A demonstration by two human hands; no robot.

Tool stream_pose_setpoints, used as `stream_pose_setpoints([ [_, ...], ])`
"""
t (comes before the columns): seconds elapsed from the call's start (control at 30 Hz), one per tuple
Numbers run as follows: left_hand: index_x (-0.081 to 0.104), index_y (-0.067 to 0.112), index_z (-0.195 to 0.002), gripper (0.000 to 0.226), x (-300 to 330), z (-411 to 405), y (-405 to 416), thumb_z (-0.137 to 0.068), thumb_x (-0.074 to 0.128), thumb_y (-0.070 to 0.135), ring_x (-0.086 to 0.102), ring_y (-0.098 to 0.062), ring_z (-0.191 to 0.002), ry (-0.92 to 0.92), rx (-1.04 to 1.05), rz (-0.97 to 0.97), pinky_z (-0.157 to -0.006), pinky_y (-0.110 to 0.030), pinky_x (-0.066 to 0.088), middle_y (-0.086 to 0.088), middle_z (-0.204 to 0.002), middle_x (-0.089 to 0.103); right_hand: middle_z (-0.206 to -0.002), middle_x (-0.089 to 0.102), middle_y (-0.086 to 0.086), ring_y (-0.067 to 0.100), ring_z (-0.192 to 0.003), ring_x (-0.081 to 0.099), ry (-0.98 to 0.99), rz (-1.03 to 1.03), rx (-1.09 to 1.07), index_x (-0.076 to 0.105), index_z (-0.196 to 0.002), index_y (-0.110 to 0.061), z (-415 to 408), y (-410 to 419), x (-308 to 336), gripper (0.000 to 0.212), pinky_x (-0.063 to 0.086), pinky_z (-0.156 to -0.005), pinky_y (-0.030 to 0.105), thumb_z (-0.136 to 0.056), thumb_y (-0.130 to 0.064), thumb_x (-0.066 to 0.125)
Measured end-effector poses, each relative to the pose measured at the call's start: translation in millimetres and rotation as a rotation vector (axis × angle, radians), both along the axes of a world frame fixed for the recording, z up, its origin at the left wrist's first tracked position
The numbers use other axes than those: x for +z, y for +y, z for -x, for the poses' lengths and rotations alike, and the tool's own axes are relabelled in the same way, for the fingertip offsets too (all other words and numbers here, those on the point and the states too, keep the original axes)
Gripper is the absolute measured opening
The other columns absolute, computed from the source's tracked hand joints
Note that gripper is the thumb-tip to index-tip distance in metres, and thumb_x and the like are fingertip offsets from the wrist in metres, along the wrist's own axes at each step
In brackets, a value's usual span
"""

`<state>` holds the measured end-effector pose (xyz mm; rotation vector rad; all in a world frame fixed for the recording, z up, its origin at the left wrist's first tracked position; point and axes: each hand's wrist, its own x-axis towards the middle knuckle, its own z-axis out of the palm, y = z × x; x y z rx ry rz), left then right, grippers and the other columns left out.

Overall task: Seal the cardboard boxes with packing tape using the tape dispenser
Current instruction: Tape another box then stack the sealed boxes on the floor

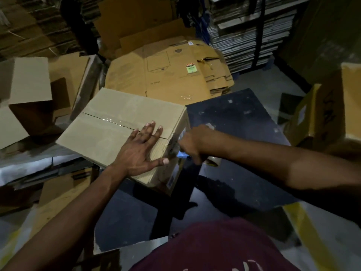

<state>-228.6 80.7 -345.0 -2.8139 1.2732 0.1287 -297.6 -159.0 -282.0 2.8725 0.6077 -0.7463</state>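
A closed cardboard box (109,122) lies on a dark table (240,122), with clear tape shining along its centre seam. My left hand (140,147) presses flat on the box top near the right end, fingers spread. At the box's right side face, my right hand (192,142) grips the tape dispenser (207,160). Its blue part touches the box's upper edge, and the tape roll shows under my fist. Most of the dispenser is hidden by my hand.
Flattened cartons (168,75) lie in a pile behind the box. An open box (29,94) stands at the left, another box (332,114) at the right. Stacked flat cardboard (248,30) fills the back right. The floor (263,85) shows beyond the table.
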Motion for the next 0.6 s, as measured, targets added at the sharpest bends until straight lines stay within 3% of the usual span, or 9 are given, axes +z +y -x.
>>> stream_pose_setpoints([
  [0.07,-0.01,0.032,-0.166,0.11,0,2,-1,-0.083,0.018,0.098,-0.006,-0.02,-0.162,0.008,0.006,-0.011,-0.13,-0.05,0.009,-0.004,-0.175,-0.01,-0.075,0.066,0.013,0.025,-0.056,0.057,0.105,-0.233,-0.15,0.069,-0.076,-0.007,-5,-12,-23,0.009,0.044,-0.045,0.025,-0.076,-0.015,0.074],
  [0.1,-0.01,0.032,-0.166,0.11,0,2,0,-0.083,0.019,0.098,-0.006,-0.02,-0.161,0.011,0.004,-0.013,-0.13,-0.05,0.008,-0.003,-0.174,-0.011,-0.079,0.069,0.021,0.028,-0.061,0.06,0.112,-0.327,-0.218,0.072,-0.078,-0.001,-2,-25,-41,0.01,0.049,-0.049,0.027,-0.078,-0.011,0.072],
  [0.2,-0.009,0.032,-0.166,0.109,3,1,1,-0.084,0.02,0.098,-0.008,-0.019,-0.161,0.019,0.008,0.002,-0.13,-0.049,0.007,-0.002,-0.174,-0.012,-0.104,0.073,0.024,0.025,-0.081,0.066,0.261,-0.136,-0.185,0.076,-0.099,0.0,17,-62,-122,0.019,0.058,-0.075,0.033,-0.088,-0.014,0.072],
  [0.27,-0.008,0.032,-0.166,0.109,5,0,0,-0.084,0.02,0.097,-0.007,-0.02,-0.161,0.019,0.007,0.006,-0.13,-0.05,0.007,-0.002,-0.174,-0.012,-0.124,0.069,0.01,0.018,-0.104,0.065,0.513,0.035,-0.248,0.073,-0.121,-0.01,25,-77,-161,0.037,0.053,-0.09,0.027,-0.086,-0.018,0.08],
  [0.3,-0.008,0.031,-0.166,0.109,4,1,-1,-0.084,0.02,0.097,-0.007,-0.02,-0.161,0.02,-0.007,0.004,-0.13,-0.05,0.007,-0.002,-0.174,-0.012,-0.126,0.068,0.005,0.017,-0.108,0.064,0.555,-0.007,-0.227,0.072,-0.125,-0.014,23,-83,-172,0.043,0.05,-0.09,0.027,-0.084,-0.019,0.082],
  [0.43,-0.007,0.03,-0.167,0.107,4,2,0,-0.086,0.021,0.095,-0.008,-0.02,-0.161,0.031,-0.015,0.031,-0.13,-0.051,0.008,-0.002,-0.174,-0.012,-0.122,0.071,-0.002,0.017,-0.106,0.064,0.466,-0.35,-0.284,0.071,-0.13,-0.027,7,-103,-183,0.048,0.051,-0.099,0.034,-0.085,-0.013,0.075],
  [0.6,0.003,0.03,-0.168,0.103,5,1,-2,-0.088,0.019,0.094,-0.002,-0.019,-0.162,0.063,-0.007,0.065,-0.129,-0.051,0.01,-0.001,-0.175,-0.004,-0.106,0.074,-0.014,0.011,-0.099,0.068,0.437,-0.481,-0.408,0.076,-0.118,-0.037,-3,-115,-198,0.051,0.055,-0.096,0.035,-0.08,-0.005,0.072],
])
